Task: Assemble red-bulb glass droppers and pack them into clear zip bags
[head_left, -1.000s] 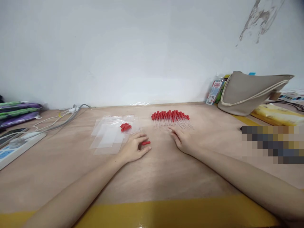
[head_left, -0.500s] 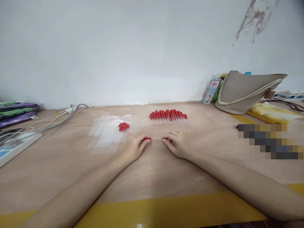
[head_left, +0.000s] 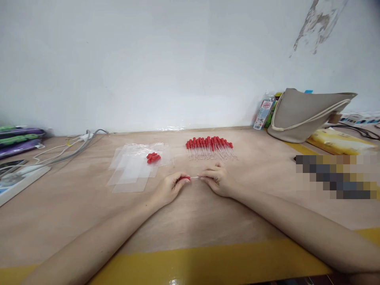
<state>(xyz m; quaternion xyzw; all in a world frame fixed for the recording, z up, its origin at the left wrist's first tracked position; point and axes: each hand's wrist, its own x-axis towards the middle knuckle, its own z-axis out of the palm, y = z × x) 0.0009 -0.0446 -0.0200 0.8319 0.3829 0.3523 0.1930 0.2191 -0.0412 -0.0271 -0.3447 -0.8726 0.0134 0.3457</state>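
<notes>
My left hand [head_left: 170,187] pinches a red rubber dropper bulb [head_left: 185,178], its open end toward the right. In my right hand [head_left: 218,180] a thin clear dropper tube [head_left: 194,177] is held between thumb and fingers. The tube's left end meets the mouth of the bulb; how deep it sits inside I cannot tell. Behind my right hand lies a row of red-bulbed droppers [head_left: 209,144], side by side with their clear tips toward me. Several loose red bulbs [head_left: 153,158] rest on clear plastic bags [head_left: 130,184] to the left, beyond my left hand.
At the left are a power strip [head_left: 26,182] with cables, a phone [head_left: 12,166] and purple-green packets [head_left: 20,140]. On the right stand a grey bag [head_left: 305,114] and a carton [head_left: 263,114], near a yellow tissue pack [head_left: 338,142]. Yellow tape [head_left: 208,257] runs along the table's front edge.
The gap between bulb and tube has closed: my right hand has moved slightly left with the tube, and the tube now meets the bulb. Both hands sit a little lower in view.
</notes>
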